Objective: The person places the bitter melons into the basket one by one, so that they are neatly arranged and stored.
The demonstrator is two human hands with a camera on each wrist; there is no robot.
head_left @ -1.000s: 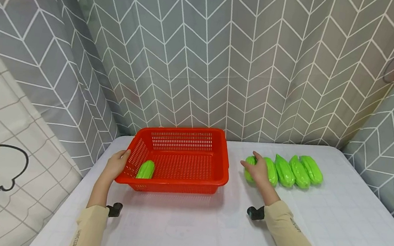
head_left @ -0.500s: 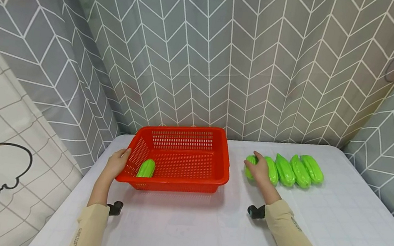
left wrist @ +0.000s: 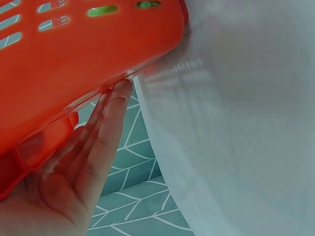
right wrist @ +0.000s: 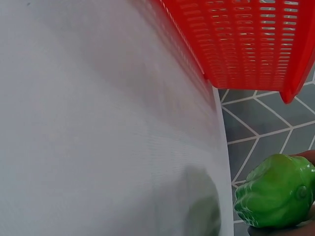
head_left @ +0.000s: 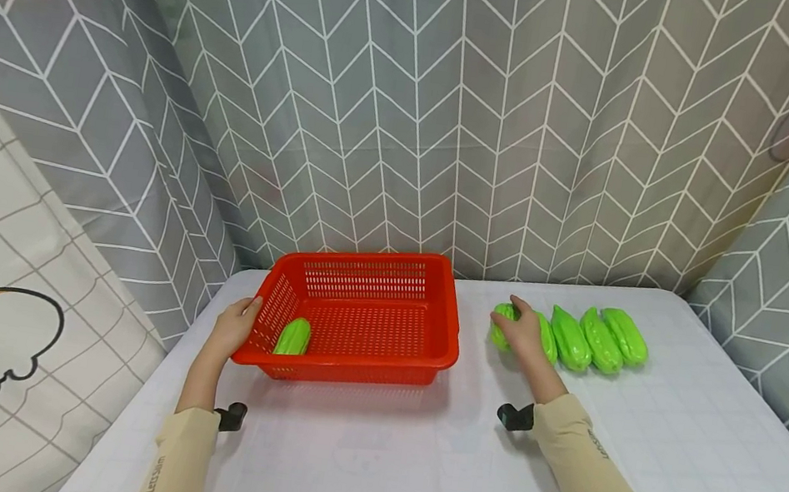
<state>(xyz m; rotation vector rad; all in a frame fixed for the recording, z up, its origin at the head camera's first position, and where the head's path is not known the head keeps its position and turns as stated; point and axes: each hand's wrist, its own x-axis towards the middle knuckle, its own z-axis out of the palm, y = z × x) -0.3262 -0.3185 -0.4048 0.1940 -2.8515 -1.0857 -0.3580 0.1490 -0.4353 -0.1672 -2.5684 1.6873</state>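
My left hand grips the left rim of a red perforated plastic basket. In the left wrist view its fingers lie nearly straight along the basket's outer side. One light-green bitter gourd lies inside at the basket's left end. Right of the basket, my right hand holds another bitter gourd between thumb and fingers, partly covering it in the head view. A greenish shadow falls on the cloth beside this gourd in the right wrist view.
Several more green gourds lie side by side just right of my right hand. White cloth covers the table. A grey patterned curtain hangs behind its back edge, with more curtain at both sides.
My right thumb and fingers have closed in on the leftmost gourd of the row, and that hand has shifted slightly up in the view. The left hand and basket stay put.
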